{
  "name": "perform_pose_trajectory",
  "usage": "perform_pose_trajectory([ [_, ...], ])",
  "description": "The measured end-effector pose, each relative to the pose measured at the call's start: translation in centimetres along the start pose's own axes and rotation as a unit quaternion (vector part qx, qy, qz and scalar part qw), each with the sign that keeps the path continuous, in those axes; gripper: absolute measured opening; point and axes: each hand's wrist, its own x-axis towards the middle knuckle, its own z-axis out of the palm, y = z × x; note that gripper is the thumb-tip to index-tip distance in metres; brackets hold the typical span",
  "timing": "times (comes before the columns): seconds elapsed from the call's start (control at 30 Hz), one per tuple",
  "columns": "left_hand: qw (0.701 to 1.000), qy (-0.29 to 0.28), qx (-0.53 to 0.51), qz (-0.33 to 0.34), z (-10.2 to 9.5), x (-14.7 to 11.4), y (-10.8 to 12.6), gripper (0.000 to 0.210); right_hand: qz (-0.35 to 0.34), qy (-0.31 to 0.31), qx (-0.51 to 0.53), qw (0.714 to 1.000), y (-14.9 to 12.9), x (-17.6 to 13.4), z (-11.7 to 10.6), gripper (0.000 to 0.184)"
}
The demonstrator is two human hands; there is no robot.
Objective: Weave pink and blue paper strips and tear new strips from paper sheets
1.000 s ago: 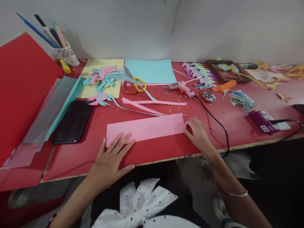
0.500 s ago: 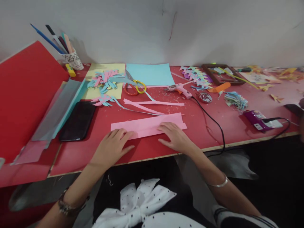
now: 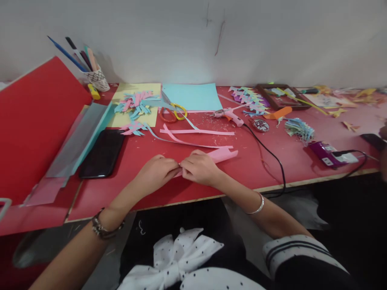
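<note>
A long pink paper strip (image 3: 222, 154) lies near the front of the red table (image 3: 187, 189), its right end curling up. My left hand (image 3: 157, 172) and my right hand (image 3: 199, 168) meet at the strip's left part, fingers pinched on the paper. Most of the strip's left half is hidden under my hands. Thin pink strips (image 3: 196, 132) lie just behind.
Scissors (image 3: 171, 111), yellow paper (image 3: 136, 105) with cut pieces and a blue sheet (image 3: 193, 96) lie at the back. A glue gun (image 3: 229, 115) with a black cord, a black phone (image 3: 102, 154), a purple box (image 3: 325, 153), a pen cup (image 3: 96, 78) and a red sheet (image 3: 36, 121) surround them.
The pink strip lay flat under my spread hands. Both hands have moved together toward its middle and pinched it, and the paper now looks folded and lifted.
</note>
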Motion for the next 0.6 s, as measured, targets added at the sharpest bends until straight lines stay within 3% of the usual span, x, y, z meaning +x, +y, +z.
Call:
perform_pose_trajectory([
  [0.27, 0.996, 0.008, -0.091, -0.009, -1.9, -1.5, -0.8, 0.049, 0.047, -0.014, 0.102, 0.994, 1.1, -1.0, -2.3, 0.014],
  [0.6, 0.987, -0.008, -0.15, -0.059, -3.5, -3.5, -3.2, 0.053, 0.136, -0.008, 0.107, 0.985, 4.2, -4.6, -3.9, 0.01],
])
